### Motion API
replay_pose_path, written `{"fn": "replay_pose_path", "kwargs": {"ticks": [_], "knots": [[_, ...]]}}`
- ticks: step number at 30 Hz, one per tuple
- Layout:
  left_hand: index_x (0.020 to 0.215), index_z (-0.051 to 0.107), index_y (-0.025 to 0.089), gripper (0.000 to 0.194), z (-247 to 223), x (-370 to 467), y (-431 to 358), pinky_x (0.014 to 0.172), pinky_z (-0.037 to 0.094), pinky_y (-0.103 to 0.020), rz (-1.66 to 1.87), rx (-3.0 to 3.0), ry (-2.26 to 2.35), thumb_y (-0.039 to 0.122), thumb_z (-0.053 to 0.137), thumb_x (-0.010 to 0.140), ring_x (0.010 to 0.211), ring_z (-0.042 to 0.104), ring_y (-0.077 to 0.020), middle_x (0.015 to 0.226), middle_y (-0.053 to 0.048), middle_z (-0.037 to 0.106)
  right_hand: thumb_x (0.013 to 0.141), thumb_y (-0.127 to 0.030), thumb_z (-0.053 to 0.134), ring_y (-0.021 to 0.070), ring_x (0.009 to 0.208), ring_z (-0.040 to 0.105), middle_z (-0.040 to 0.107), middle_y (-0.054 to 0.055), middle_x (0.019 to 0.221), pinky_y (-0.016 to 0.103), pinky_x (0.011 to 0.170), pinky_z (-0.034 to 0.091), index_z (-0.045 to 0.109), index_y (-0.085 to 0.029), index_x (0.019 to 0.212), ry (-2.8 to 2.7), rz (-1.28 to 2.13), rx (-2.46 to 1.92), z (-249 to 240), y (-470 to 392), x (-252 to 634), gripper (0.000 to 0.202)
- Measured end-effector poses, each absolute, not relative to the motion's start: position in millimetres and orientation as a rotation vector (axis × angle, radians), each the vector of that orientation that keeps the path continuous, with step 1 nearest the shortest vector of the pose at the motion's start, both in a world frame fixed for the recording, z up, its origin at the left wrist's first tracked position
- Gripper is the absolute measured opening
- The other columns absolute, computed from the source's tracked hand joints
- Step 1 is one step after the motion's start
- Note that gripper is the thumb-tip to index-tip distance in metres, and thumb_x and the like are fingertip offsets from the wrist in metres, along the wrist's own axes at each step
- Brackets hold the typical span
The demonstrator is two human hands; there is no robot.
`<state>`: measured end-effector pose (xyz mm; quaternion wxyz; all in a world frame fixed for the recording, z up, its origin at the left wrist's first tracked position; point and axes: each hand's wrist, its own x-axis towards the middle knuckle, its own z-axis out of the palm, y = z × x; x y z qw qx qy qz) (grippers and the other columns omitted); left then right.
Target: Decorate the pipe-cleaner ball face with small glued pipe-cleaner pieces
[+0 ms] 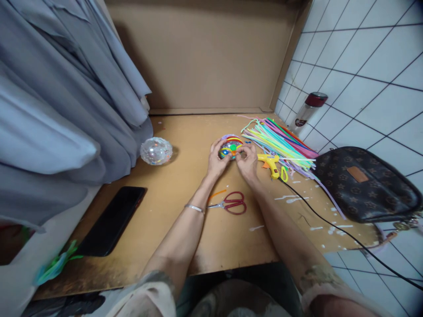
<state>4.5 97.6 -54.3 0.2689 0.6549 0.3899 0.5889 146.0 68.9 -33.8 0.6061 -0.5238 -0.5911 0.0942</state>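
A clear ball decorated with coloured pipe cleaners (pixel 228 141) is held over the table, with red and yellow bands on top and green, blue and orange coils on its near side. My left hand (pixel 216 159) wraps round its left side, fingers closed. At the ball's lower right, my right hand (pixel 247 160) has its fingers pinched together at a small orange pipe cleaner piece (pixel 234 153); its tip is partly hidden. Just right of that hand lies a yellow glue gun (pixel 271 164). Red-handled scissors (pixel 234 203) and a thin orange strip (pixel 218 193) rest between my forearms.
A second clear ball (pixel 156 151) stands at the left, with a black phone (pixel 112 220) nearer me. Pipe cleaners (pixel 280 143) lie in a bundle at the back right, beside a bottle (pixel 307 112) and brown bag (pixel 366 185). The glue gun's cord (pixel 327 222) crosses the right side.
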Motion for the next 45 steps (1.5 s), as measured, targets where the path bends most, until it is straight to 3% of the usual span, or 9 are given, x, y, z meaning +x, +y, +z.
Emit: {"fn": "replay_pose_path", "kwargs": {"ticks": [17,33,45], "knots": [[0.131,0.067,0.027,0.066,-54,5,99,0.122,0.04,-0.053,1.577,1.726,1.056,0.058,0.083,0.075,0.143,0.051,-0.0331,0.146,-0.014,0.055,0.075,-0.013,0.062,0.0228,0.098,0.063,0.062,0.006,0.1,0.037,0.082,0.058,0.065,-0.024,0.077,-1.332,0.291,-1.224,-33,68,146,0.011],[0.128,0.067,0.027,0.062,-52,4,98,0.122,0.04,-0.054,1.575,1.744,1.058,0.056,0.083,0.075,0.142,0.052,-0.0334,0.144,-0.013,0.055,0.08,-0.014,0.058,0.0257,0.103,0.061,0.059,0.007,0.098,0.043,0.1,0.053,0.065,-0.025,0.079,-1.429,0.152,-1.245,-31,62,145,0.013],[0.129,0.067,0.027,0.059,-55,5,99,0.123,0.039,-0.053,1.575,1.738,1.03,0.049,0.083,0.076,0.143,0.051,-0.0325,0.146,-0.012,0.055,0.085,-0.015,0.052,0.0278,0.104,0.062,0.059,0.011,0.107,0.045,0.099,0.053,0.069,-0.022,0.09,-1.546,0.014,-1.291,-32,59,145,0.019]]}}
